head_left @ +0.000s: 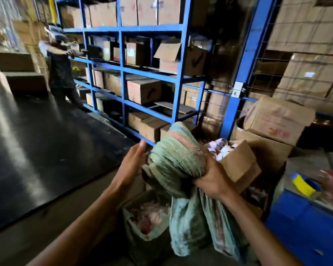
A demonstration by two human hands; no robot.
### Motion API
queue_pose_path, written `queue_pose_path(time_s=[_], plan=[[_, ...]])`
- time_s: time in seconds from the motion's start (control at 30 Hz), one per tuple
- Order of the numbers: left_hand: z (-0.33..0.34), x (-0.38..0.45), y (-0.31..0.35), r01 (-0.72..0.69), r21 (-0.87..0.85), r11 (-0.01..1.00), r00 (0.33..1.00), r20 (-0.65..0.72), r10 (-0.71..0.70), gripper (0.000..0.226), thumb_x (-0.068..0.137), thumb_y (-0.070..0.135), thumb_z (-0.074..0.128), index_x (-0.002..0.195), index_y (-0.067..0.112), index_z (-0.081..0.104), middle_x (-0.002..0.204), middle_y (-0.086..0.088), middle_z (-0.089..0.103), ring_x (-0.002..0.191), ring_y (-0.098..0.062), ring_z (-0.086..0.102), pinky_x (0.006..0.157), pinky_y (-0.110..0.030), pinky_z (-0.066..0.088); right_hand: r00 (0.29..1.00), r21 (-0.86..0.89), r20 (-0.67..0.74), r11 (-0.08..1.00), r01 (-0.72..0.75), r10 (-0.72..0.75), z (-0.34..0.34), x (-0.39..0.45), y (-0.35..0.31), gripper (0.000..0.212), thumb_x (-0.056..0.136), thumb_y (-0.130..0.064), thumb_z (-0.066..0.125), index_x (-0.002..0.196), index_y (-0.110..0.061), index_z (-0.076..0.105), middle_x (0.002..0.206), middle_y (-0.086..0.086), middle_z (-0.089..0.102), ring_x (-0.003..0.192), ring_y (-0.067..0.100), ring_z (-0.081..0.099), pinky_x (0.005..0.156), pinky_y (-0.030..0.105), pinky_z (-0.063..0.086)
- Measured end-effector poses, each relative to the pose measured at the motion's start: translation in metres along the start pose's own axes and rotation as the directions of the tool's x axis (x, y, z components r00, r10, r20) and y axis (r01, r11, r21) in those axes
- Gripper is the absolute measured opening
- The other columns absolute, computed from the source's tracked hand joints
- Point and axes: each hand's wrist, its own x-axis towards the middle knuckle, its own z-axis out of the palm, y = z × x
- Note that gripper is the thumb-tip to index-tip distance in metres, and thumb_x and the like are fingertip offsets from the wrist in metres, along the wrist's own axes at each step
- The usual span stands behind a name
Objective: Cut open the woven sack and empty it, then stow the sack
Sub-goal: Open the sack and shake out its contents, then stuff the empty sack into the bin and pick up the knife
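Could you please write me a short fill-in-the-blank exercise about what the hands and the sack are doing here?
1. The green woven sack is gripped by the ____ hand.
2. The left hand is ____, beside the sack.
3. The shelving rack is painted ____.
4. Its shelves hold cardboard ____.

Missing words: right; open; blue; boxes

One sack (178,156), two hands (132,166) (212,179).

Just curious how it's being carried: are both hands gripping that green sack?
No: only the right hand is closed on the bunched green sack, while the left hand is open beside it, fingers straight.
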Motion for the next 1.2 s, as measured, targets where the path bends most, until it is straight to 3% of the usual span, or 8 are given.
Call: queue_pose_path(time_s=[0.1, 0.23, 0.37, 0.5, 0.67, 0.8, 0.93, 1.2], plan=[[-0.012, 0.011, -0.013, -0.139, 0.257, 0.957, 0.990, 0.031, 0.135, 0.091, 0.052, 0.058, 0.079, 0.130, 0.032, 0.041, 0.110, 0.010, 0.064, 0.097, -0.002, 0.063, 0.082, -0.028, 0.054, 0.993, -0.035, 0.115, 0.999, 0.017, -0.013, 0.028, 0.037, -0.008, 0.100, 0.055, -0.019, 0.075, 0.138, -0.046, 0.024, 0.131, 0.001, 0.056, 0.117, 0.016, 0.055, 0.098, 0.043, 0.048], [-0.029, 0.046, -0.044, -0.037, 0.245, 0.969, 0.955, -0.278, 0.107, 0.055, 0.059, 0.038, 0.076, 0.109, 0.025, 0.058, 0.101, -0.001, 0.070, 0.097, -0.020, 0.066, 0.088, -0.041, 0.054, 0.982, -0.195, 0.186, 0.979, 0.065, -0.028, 0.056, 0.059, -0.010, 0.113, 0.060, -0.049, 0.079, 0.143, -0.043, 0.003, 0.151, 0.005, 0.030, 0.137, 0.019, 0.030, 0.111, 0.045, 0.031], [-0.061, 0.101, -0.078, 0.148, -0.020, 0.989, 0.921, -0.361, -0.145, 0.041, 0.060, 0.044, 0.077, 0.097, 0.026, 0.068, 0.096, -0.004, 0.075, 0.094, -0.024, 0.070, 0.088, -0.048, 0.055, 0.944, -0.481, 0.325, 0.869, 0.115, 0.055, 0.076, 0.066, 0.024, 0.126, 0.052, -0.074, 0.067, 0.141, -0.042, -0.016, 0.159, 0.006, -0.007, 0.145, 0.022, -0.008, 0.117, 0.052, -0.001], [-0.057, 0.134, -0.119, 0.457, -0.356, 0.815, 0.846, -0.111, -0.522, 0.026, 0.092, 0.026, 0.054, 0.094, 0.005, 0.069, 0.075, -0.008, 0.076, 0.067, -0.020, 0.073, 0.058, -0.029, 0.059, 0.929, -0.382, 0.365, 0.920, 0.082, 0.068, 0.113, 0.082, 0.081, 0.140, 0.044, -0.073, 0.071, 0.136, -0.042, -0.030, 0.155, 0.005, -0.024, 0.142, 0.023, -0.023, 0.117, 0.053, -0.003], [-0.024, 0.180, -0.193, 0.675, -0.325, 0.662, 0.706, 0.022, -0.708, 0.024, 0.093, 0.032, 0.051, 0.100, 0.015, 0.068, 0.077, -0.004, 0.076, 0.071, -0.019, 0.070, 0.053, -0.031, 0.059, 0.900, -0.304, 0.426, 0.952, 0.045, 0.094, 0.152, 0.137, 0.165, 0.117, 0.053, -0.053, 0.070, 0.143, -0.040, -0.003, 0.151, 0.013, 0.026, 0.139, 0.031, 0.025, 0.115, 0.046, 0.024], [-0.013, 0.233, -0.257, 0.782, -0.043, 0.621, 0.614, -0.115, -0.781, 0.052, 0.092, 0.047, 0.045, 0.122, 0.007, 0.059, 0.121, -0.017, 0.065, 0.106, -0.034, 0.064, 0.088, -0.041, 0.054, 0.856, -0.247, 0.457, 0.959, -0.139, 0.242, 0.189, 0.167, 0.255, 0.081, 0.061, -0.018, 0.068, 0.137, -0.022, 0.041, 0.128, 0.015, 0.058, 0.116, 0.033, 0.055, 0.096, 0.039, 0.047], [0.002, 0.259, -0.327, 0.749, 0.270, 0.604, 0.654, -0.446, -0.611, 0.050, 0.090, 0.045, 0.049, 0.118, 0.005, 0.061, 0.122, -0.019, 0.065, 0.114, -0.034, 0.059, 0.094, -0.035, 0.048, 0.835, -0.287, 0.469, 0.944, -0.162, 0.286, 0.239, 0.185, 0.331, 0.065, 0.070, -0.010, 0.066, 0.132, -0.020, 0.049, 0.120, 0.016, 0.063, 0.110, 0.034, 0.058, 0.088, 0.034, 0.047], [-0.015, 0.262, -0.476, 0.723, 0.533, 0.439, 0.671, -0.393, -0.629, 0.041, 0.094, 0.039, 0.046, 0.101, 0.002, 0.063, 0.108, -0.029, 0.066, 0.102, -0.042, 0.061, 0.079, -0.041, 0.048, 0.727, -0.503, 0.569, 0.862, -0.062, 0.385, 0.355, 0.179, 0.484, 0.074, 0.073, -0.015, 0.063, 0.141, -0.013, 0.034, 0.129, 0.031, 0.048, 0.113, 0.048, 0.049, 0.092, 0.055, 0.041]])
